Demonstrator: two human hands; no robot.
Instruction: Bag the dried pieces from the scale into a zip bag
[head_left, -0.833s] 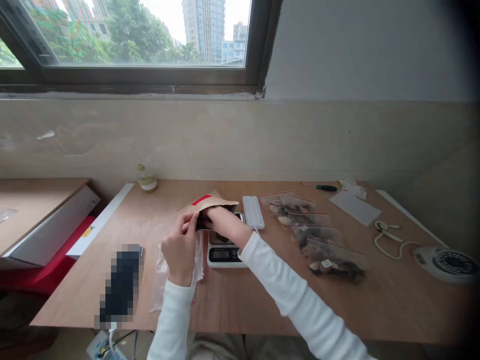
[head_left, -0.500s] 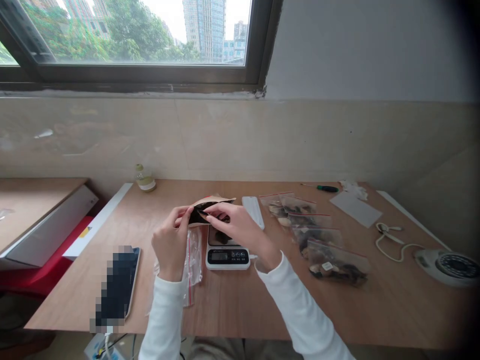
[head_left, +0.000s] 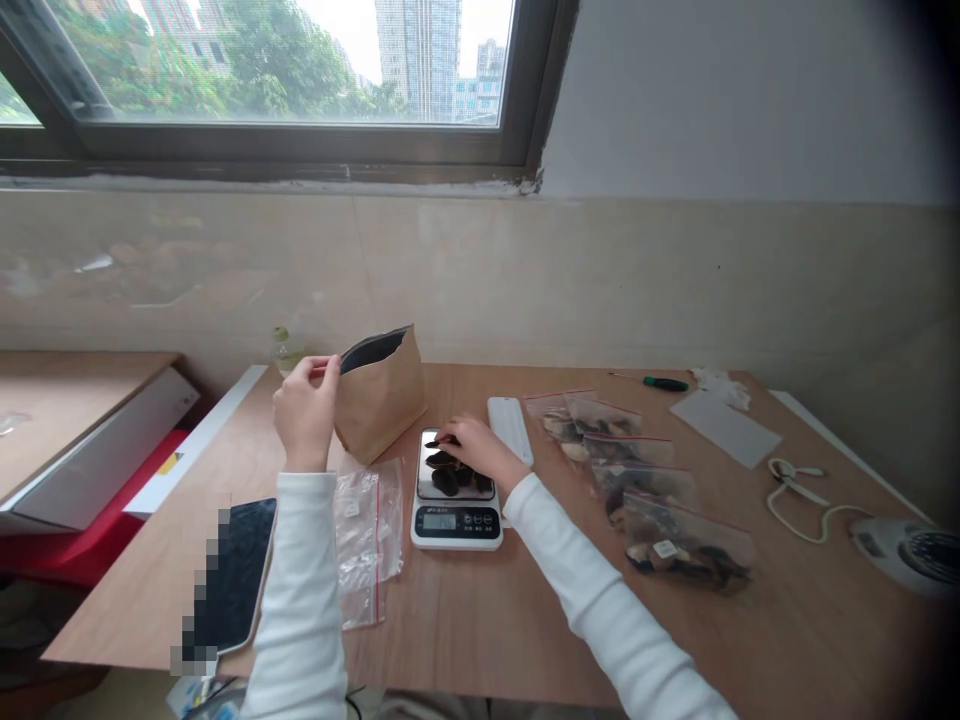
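My left hand (head_left: 306, 412) pinches the rim of a brown kraft paper bag (head_left: 382, 400), whose dark-lined mouth gapes at the top. The bag stands tilted on the table behind a digital kitchen scale (head_left: 456, 525). On the scale's plate lies a small pile of dark, dried, mushroom-like pieces (head_left: 445, 482). My right hand (head_left: 474, 445) is over the plate, its fingers closed around a dark piece at the far side of the pile. Some of the pile is hidden under this hand. The scale's display digits are too small to read.
Flat clear zip bags (head_left: 367, 545) lie left of the scale, near a phone (head_left: 244, 570). Several filled zip bags (head_left: 686, 550) overlap on the right. Behind the scale rests a white case (head_left: 510, 430). A screwdriver (head_left: 665, 384) and a corded white device (head_left: 900, 550) are further right.
My right hand has come out of the paper bag's mouth and down to the scale. With my left hand on it, the bag has moved left, off from above the plate, exposing the dark pieces.
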